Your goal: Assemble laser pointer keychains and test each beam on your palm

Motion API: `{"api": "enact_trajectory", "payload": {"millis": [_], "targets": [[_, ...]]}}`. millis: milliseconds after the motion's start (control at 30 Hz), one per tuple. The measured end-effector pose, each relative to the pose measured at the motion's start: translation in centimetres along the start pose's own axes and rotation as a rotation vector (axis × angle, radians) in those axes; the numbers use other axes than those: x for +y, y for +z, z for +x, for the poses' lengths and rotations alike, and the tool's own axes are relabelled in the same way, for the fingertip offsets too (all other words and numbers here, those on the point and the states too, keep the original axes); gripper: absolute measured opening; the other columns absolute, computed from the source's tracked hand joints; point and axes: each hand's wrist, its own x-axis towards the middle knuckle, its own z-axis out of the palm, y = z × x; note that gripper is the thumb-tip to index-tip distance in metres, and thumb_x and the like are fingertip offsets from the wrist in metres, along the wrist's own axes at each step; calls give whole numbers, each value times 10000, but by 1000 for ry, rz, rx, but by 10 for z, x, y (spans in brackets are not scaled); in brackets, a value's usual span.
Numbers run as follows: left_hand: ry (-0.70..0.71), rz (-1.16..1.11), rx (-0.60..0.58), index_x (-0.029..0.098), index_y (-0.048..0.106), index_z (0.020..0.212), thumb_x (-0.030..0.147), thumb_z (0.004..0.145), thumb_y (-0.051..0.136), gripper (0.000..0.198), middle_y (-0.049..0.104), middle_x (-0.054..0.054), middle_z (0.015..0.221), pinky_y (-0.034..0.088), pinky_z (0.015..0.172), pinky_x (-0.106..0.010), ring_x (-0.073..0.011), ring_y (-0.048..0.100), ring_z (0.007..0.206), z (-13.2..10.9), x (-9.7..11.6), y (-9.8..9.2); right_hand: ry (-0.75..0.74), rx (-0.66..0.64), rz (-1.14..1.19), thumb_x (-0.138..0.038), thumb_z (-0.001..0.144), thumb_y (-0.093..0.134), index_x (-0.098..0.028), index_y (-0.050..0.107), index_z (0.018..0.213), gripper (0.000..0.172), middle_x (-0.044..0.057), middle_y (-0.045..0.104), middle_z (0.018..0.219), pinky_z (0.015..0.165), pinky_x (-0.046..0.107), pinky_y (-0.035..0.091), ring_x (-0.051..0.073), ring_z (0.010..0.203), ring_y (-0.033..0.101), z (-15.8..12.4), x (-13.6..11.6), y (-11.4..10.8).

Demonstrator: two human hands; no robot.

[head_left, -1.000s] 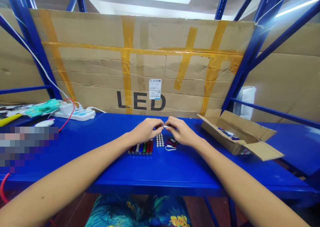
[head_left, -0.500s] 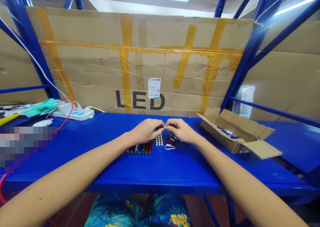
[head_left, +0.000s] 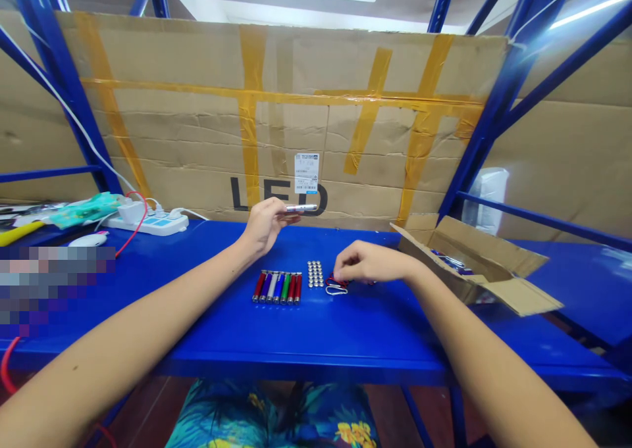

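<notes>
Raised above the table, my left hand (head_left: 266, 225) is closed around one end of a slim silver penlight-like tube (head_left: 303, 208), which points to the right. My right hand (head_left: 363, 262) reaches down to a small pile of carabiners, its fingers pinched at a red carabiner (head_left: 338, 282) and hiding much of the pile. A silver carabiner (head_left: 336, 290) lies just below its fingertips. Left of it, small round button cells (head_left: 315, 274) stand in neat rows. Further left, several short metal tubes (head_left: 277, 288) in red, purple, silver, blue and green lie side by side.
An open cardboard box (head_left: 474, 267) with shiny items inside stands at the right. A white power strip (head_left: 153, 223) with plugs and cables sits at the back left, near a green packet (head_left: 86, 210). A big cardboard panel (head_left: 197, 139) closes off the blue table's (head_left: 345, 343) back.
My hands have parted from working together over the button cells. The left rose up and left with the silver tube; the right dropped onto the carabiners. The row of tubes is now uncovered.
</notes>
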Motion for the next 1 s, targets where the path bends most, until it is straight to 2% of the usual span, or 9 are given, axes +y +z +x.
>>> {"api": "enact_trajectory", "payload": {"millis": [100, 233, 400, 500, 600, 700, 800, 867, 1000], "targets": [[-70, -162, 83, 146, 503, 604, 146, 609, 585, 82, 680, -80, 731, 528, 864, -472, -231, 678, 806, 3, 0, -4, 45, -79, -123, -341, 728, 676, -147, 720, 810, 215, 0, 629, 657, 530, 225, 370, 108, 574, 511, 2, -8, 11], [-174, -231, 139, 139, 523, 623, 142, 623, 561, 38, 691, -114, 765, 544, 844, -444, -238, 679, 793, 5, 1, -5, 107, -121, -224, -267, 681, 691, -145, 713, 801, 172, -10, 608, 629, 520, 223, 348, 111, 570, 506, 7, -12, 19], [-212, -145, 167, 136, 519, 681, 143, 707, 554, 44, 653, -89, 707, 567, 731, -405, -210, 666, 709, 4, -4, -3, 79, -140, -229, -155, 653, 592, -144, 671, 720, 104, -19, 583, 615, 509, 221, 336, 98, 547, 472, 6, -14, 23], [-196, -7, 153, 141, 526, 774, 156, 765, 552, 31, 589, -31, 665, 542, 584, -323, -156, 616, 606, 1, -6, 0, 20, -62, -121, -163, 651, 558, -150, 609, 664, 55, -36, 530, 579, 500, 218, 329, 85, 527, 426, 5, -10, 18], [-205, 161, 76, 173, 525, 906, 191, 818, 541, 92, 514, 33, 645, 361, 418, -193, -72, 458, 446, -5, -7, 5, -54, 127, 10, -176, 693, 505, -156, 563, 645, 78, -39, 509, 565, 494, 216, 328, 78, 514, 409, 6, -1, 9], [-116, 424, -61, 179, 551, 918, 241, 830, 565, 109, 445, 65, 587, 274, 429, -189, -55, 350, 431, -15, -6, 13, -87, 258, 152, -195, 735, 495, -157, 550, 677, 88, -5, 590, 638, 481, 218, 366, 83, 516, 475, 7, 6, 2], [31, 716, -284, 148, 621, 820, 275, 789, 624, 132, 518, 25, 643, 349, 544, -227, -88, 433, 575, -27, -4, 23, -82, 238, 345, -251, 794, 518, -161, 527, 739, 107, 59, 681, 790, 448, 227, 417, 96, 509, 561, 9, 7, 1], [51, 810, -387, 145, 647, 826, 302, 791, 618, 163, 528, 26, 640, 350, 579, -240, -101, 439, 610, -35, -4, 29, -97, 207, 442, -294, 822, 554, -164, 519, 786, 139, 69, 693, 806, 426, 225, 430, 102, 498, 587, 10, 6, 4], [61, 867, -496, 143, 662, 797, 287, 834, 553, 184, 568, 19, 656, 336, 595, -247, -105, 444, 626, -42, -6, 33, -176, 179, 590, -336, 837, 619, -170, 526, 836, 191, 29, 662, 741, 408, 218, 432, 107, 496, 596, 15, 8, 10]]}}
